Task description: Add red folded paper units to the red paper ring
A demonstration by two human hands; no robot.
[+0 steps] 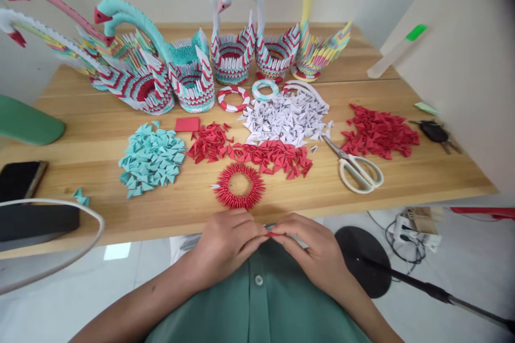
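Observation:
My left hand [235,236] and my right hand [308,244] meet in front of the green shirt, at the table's front edge. Both are closed, with a small red paper piece [272,235] pinched between their fingertips; most of it is hidden. Just beyond my left hand lies a spiky red paper ring [257,188] with one white piece at its left side. Behind the ring, loose folded red pieces [277,156] spread below a heap of white pieces [287,118]. A flat red paper stack [187,124] lies to the left of them.
Folded paper swans [233,59] line the back. Turquoise pieces [151,158] are heaped left; another red heap [380,131], scissors [358,169] and keys [436,131] are right. A phone [20,179], a green object [30,120] and a pale cable [98,220] are far left.

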